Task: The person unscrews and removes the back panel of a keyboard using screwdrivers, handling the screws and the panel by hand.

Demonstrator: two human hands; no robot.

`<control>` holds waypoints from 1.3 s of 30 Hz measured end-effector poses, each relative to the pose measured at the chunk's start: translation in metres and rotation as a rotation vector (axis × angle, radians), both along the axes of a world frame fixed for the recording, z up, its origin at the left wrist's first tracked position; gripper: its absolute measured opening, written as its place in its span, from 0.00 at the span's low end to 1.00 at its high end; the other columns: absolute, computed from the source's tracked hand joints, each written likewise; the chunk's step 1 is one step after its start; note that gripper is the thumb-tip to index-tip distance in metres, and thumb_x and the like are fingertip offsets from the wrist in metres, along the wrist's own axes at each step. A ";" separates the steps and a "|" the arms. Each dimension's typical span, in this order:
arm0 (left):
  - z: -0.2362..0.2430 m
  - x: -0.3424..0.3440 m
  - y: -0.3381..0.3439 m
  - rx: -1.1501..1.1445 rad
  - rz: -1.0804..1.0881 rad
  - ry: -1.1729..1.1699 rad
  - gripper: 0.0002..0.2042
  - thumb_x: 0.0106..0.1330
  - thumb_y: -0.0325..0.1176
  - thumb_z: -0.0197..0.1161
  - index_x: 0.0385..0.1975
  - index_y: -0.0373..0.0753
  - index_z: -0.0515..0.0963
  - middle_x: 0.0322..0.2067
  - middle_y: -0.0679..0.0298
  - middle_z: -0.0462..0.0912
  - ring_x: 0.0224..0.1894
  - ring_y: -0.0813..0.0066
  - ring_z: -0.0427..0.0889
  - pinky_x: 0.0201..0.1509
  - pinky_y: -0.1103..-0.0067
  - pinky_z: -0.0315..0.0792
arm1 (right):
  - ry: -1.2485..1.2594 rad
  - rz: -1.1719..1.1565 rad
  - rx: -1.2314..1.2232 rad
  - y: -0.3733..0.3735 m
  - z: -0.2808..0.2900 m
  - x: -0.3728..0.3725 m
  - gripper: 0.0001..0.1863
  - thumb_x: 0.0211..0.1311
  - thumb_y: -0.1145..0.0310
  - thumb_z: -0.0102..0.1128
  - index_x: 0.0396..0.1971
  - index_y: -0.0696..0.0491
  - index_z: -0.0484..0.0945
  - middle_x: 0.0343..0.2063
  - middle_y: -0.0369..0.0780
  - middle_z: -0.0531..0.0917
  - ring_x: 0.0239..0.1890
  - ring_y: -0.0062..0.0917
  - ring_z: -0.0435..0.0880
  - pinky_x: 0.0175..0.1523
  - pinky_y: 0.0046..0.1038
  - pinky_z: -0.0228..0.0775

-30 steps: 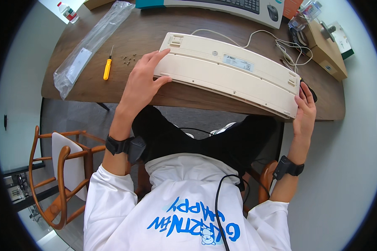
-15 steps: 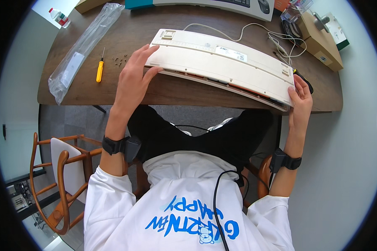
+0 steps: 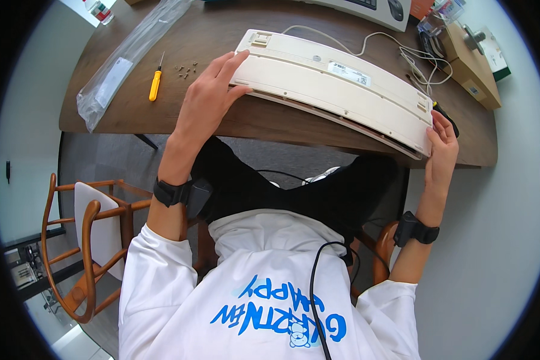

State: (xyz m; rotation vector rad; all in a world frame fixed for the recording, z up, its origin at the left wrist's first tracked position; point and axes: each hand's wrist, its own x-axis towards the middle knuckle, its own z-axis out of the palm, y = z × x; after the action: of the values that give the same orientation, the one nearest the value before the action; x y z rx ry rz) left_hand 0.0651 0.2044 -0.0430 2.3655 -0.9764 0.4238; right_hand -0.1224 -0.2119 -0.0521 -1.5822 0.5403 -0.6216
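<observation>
A long off-white keyboard (image 3: 306,84) lies face down along the table's near edge, its underside with a label, two feet and screw holes showing. A dark gap runs along its near side, between the back cover and the part below. My left hand (image 3: 207,99) grips the left end, thumb at the near edge and fingers over the top. At the right end, my right hand (image 3: 443,139) pinches the corner, with some fingers hidden behind it. A black-and-yellow tool handle (image 3: 449,117) lies just beyond my right hand.
On the wooden table (image 3: 162,114) to the left are a yellow screwdriver (image 3: 155,86), several loose screws (image 3: 186,70) and a clear plastic sleeve (image 3: 129,63). A pale cable (image 3: 426,84) coils by a cardboard box (image 3: 471,69) at right. A keyboard-and-mouse box (image 3: 381,11) stands behind.
The whole view has shifted, so the table's things appear farther up and right. The gap along the keyboard's near side looks narrower, with less of its inside showing. Both hands keep their hold.
</observation>
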 end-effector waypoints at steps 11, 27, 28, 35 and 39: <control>-0.002 0.004 0.007 -0.088 -0.029 0.174 0.37 0.60 0.33 0.75 0.71 0.45 0.67 0.60 0.53 0.78 0.58 0.56 0.80 0.62 0.69 0.76 | 0.108 0.035 -0.004 -0.010 0.001 -0.003 0.23 0.70 0.74 0.57 0.63 0.61 0.71 0.59 0.45 0.79 0.60 0.27 0.77 0.64 0.25 0.68; 0.000 0.004 0.003 -0.344 -0.106 0.372 0.35 0.62 0.21 0.67 0.71 0.44 0.66 0.59 0.44 0.79 0.60 0.50 0.80 0.65 0.65 0.73 | -0.016 0.059 0.128 -0.016 -0.005 -0.004 0.23 0.65 0.82 0.56 0.60 0.64 0.72 0.57 0.48 0.78 0.62 0.29 0.76 0.69 0.28 0.66; 0.001 0.003 0.003 -0.372 -0.113 0.396 0.35 0.62 0.21 0.67 0.71 0.44 0.66 0.59 0.44 0.79 0.61 0.50 0.80 0.65 0.65 0.73 | -0.023 0.049 0.123 -0.016 -0.004 -0.004 0.22 0.65 0.82 0.56 0.60 0.64 0.72 0.57 0.47 0.79 0.62 0.30 0.76 0.69 0.29 0.66; 0.020 -0.005 -0.003 -0.315 -0.152 0.270 0.32 0.61 0.22 0.66 0.68 0.42 0.68 0.57 0.42 0.80 0.60 0.44 0.79 0.63 0.64 0.73 | -0.022 -0.023 -0.014 -0.011 -0.005 -0.001 0.22 0.62 0.83 0.59 0.58 0.62 0.74 0.55 0.44 0.79 0.59 0.28 0.77 0.66 0.28 0.66; 0.038 -0.024 -0.019 -0.255 0.076 0.295 0.28 0.62 0.27 0.64 0.65 0.40 0.69 0.52 0.41 0.82 0.55 0.41 0.81 0.59 0.64 0.74 | -0.026 -0.078 -0.109 -0.002 -0.010 0.002 0.22 0.59 0.84 0.60 0.56 0.60 0.75 0.52 0.41 0.80 0.57 0.26 0.77 0.65 0.27 0.66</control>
State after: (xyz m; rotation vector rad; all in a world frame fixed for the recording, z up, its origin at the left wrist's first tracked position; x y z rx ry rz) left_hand 0.0413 0.1851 -0.0050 2.1602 -0.6576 0.2045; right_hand -0.1204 -0.2138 -0.0623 -1.6591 0.5588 -0.7407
